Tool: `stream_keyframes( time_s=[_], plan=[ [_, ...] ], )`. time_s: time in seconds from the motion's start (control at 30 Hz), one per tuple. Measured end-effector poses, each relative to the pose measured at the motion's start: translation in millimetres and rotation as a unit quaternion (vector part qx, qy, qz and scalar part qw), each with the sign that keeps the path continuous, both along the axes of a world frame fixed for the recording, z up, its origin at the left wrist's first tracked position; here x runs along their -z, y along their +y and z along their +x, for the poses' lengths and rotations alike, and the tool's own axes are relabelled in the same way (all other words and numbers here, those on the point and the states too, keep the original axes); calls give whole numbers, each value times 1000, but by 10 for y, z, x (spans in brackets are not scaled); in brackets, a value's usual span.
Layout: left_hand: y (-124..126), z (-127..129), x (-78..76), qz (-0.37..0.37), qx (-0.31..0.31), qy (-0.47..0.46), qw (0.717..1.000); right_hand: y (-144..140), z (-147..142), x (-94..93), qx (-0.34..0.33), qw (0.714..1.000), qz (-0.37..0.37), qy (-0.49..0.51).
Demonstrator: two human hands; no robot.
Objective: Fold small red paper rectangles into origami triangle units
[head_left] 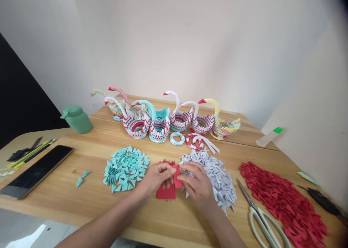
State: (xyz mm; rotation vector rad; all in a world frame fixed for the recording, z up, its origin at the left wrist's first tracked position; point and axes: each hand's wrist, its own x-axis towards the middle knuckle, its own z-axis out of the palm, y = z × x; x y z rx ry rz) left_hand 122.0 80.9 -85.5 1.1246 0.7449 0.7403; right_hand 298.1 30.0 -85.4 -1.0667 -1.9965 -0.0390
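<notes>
A small red paper strip (177, 177) is held upright between my two hands, over the front middle of the table. My left hand (160, 175) pinches its left edge between thumb and fingers. On the other side my right hand (197, 184) has its thumb and fingers closed at the strip's right edge. Beneath the hands lies a red paper stack (165, 194), partly covered by my left fingers. Some red folded pieces show just behind the hands. A heap of white folded paper triangles (223, 179) spreads beside my right hand, and a heap of turquoise triangles (125, 168) lies left of my left hand.
Several folded-paper swans (160, 130) stand at the back, with a turquoise-white ring (177, 139) and a red-white ring (194, 141) before them. Scissors (257, 208) and a red triangle heap (285, 201) lie right. A phone (38, 170) and a green jug (78, 120) are left.
</notes>
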Motion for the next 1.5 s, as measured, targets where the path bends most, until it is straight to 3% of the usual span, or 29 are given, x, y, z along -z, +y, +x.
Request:
stream_keyframes(
  time_s=[0.17,0.3,0.5,0.6,0.83,1.03,1.5],
  plan=[
    [-20,-7,36,76,-3,24,997,-14,3,-28,16,999,-27,16],
    [-47,-20,31,165,-34,82,982,-38,-47,-102,17,992,-111,59],
    [-81,-43,-50,198,-31,98,975,-70,-147,-185,41,940,-272,201],
    [-88,-47,-52,202,-33,106,973,-50,-165,-154,62,921,-308,229],
    [-71,-50,-8,201,-33,98,974,-7,-162,-122,56,917,-311,243],
    [-65,-34,-13,181,-28,87,979,-5,-157,-155,47,936,-273,216],
    [-102,-18,-40,259,-41,153,953,17,-159,-26,59,932,-258,246]
  ],
)
